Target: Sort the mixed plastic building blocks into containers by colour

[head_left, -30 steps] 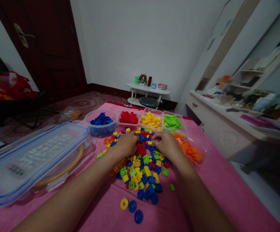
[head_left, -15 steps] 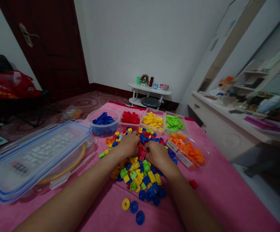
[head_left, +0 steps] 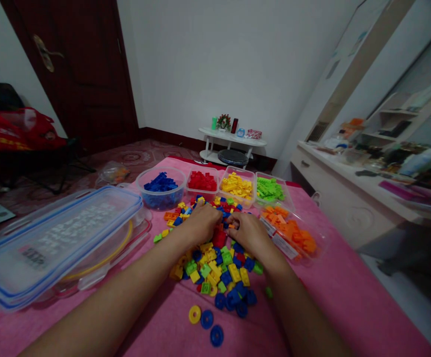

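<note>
Left hand and right hand curl over far part of mixed brick pile — we cannot tell if fingers clamp any brick. Red bricks lie between hands, just beside fingers; we see blue bricks far left, in round tub.

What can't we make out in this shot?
All head view:
Left hand: its own back hides the fingertips, so any grip is unclear.
Right hand: holding or just touching a brick, too small to tell.
Pile: lower bricks hidden by upper ones and both hands.
Blue-edged lid: lettering blurred.
Dresser: clutter on top blurred, cut off by right edge.
</note>
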Demonstrator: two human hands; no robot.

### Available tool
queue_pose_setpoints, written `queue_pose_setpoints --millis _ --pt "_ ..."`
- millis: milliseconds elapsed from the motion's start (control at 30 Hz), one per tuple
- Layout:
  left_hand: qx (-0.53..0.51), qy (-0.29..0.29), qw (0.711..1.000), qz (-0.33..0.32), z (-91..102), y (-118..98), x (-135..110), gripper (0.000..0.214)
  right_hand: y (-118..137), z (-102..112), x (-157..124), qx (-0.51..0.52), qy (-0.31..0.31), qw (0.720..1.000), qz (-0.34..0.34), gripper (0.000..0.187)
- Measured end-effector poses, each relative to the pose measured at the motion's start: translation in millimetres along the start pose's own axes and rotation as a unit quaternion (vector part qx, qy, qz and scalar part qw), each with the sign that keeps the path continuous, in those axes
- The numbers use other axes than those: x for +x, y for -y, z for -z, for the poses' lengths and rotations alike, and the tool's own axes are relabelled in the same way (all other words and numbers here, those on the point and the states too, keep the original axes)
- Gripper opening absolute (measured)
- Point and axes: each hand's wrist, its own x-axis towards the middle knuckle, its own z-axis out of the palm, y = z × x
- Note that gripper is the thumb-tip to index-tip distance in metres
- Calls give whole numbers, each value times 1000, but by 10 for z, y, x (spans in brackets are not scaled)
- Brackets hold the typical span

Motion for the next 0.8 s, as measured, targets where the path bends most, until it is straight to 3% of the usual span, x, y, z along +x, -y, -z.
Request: queue_pose_setpoints --millis 133,300,467,567,667,800 --pt "-94 -73 993 26 22 80 30 19 -45 -9 12 79 -1 997 17 32" --pt "-238 -166 957 -26 121 78 41 21 -43 -20 31 226 -38 972 50 35" --pt "-300 -186 935 -40 205 77 34 24 -101 242 16 281 -83 955 48 30" --pt "-278 -208 938 -10 246 193 24 22 -300 533 -27 218 -165 962 -27 34" --pt "-267 -200 942 37 277 319 9 20 -596 790 -94 58 -223 966 -116 37" --pt "-263 -159 950 57 245 377 6 18 -931 926 -170 -75 -147 957 -237 38"
